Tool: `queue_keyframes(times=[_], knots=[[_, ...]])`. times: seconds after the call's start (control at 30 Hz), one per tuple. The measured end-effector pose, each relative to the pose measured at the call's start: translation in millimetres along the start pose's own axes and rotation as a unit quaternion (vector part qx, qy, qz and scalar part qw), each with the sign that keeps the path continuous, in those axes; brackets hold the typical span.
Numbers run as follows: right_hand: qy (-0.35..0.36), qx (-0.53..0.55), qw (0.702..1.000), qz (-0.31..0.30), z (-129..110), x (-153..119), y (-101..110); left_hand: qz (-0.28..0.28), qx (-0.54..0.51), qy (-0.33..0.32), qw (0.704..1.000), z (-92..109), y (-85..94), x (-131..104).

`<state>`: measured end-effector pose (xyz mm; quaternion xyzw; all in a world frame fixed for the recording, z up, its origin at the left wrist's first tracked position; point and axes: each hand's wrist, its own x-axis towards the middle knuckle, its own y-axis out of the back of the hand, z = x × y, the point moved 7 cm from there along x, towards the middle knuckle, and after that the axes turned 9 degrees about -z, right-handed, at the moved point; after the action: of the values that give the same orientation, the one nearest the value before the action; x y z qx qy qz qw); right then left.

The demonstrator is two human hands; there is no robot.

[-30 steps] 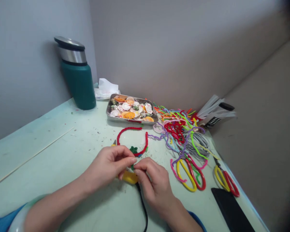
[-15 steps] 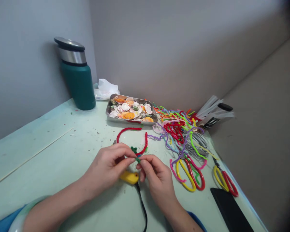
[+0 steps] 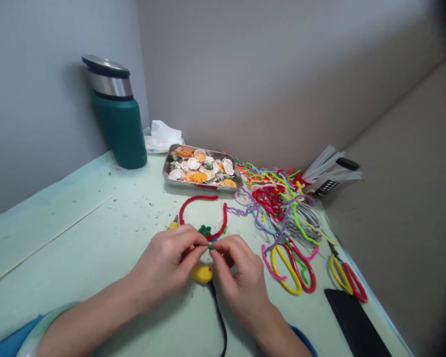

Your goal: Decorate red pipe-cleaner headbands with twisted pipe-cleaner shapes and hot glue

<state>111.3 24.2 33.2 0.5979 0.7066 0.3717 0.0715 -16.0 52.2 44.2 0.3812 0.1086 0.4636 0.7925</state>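
Observation:
My left hand [image 3: 171, 263] and my right hand [image 3: 238, 272] meet fingertip to fingertip over the table, both pinching a small green pipe-cleaner piece [image 3: 210, 245]. Just beyond them lies a red pipe-cleaner loop [image 3: 202, 210] with a green fuzzy bit [image 3: 205, 230] inside it. Under my hands sits a yellow tool [image 3: 201, 273] with a black cord [image 3: 220, 317] running toward me.
A metal tray of shells [image 3: 200, 171] stands behind, next to a green flask [image 3: 117, 116] and crumpled tissue [image 3: 163, 135]. A heap of coloured pipe cleaners [image 3: 278, 198] lies to the right, with scissors [image 3: 293, 267] and smaller scissors [image 3: 347, 277], and a black flat object [image 3: 357, 322].
Both hands have shifted slightly away from me toward the red loop, with the green piece still pinched between them. The yellow tool shows more below my fingers.

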Motion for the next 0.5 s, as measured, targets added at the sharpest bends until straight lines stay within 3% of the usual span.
queue_keyframes(times=[0.3, 0.43, 0.5], knots=[[-0.036, 0.006, 0.999, -0.021, 1.6, 0.8, -1.5, 0.015, 0.058, -0.074, 0.995, 5.9, -4.6, -4.1], [-0.029, 0.04, 0.998, 0.026, -0.1, -2.1, 2.0, 0.0, -0.054, 0.021, 0.998, -1.3, -1.9, 0.9], [-0.025, 0.063, 0.996, 0.051, -2.1, -3.1, 3.7, -0.037, -0.172, 0.103, 0.979, -10.7, -7.9, 2.4]])
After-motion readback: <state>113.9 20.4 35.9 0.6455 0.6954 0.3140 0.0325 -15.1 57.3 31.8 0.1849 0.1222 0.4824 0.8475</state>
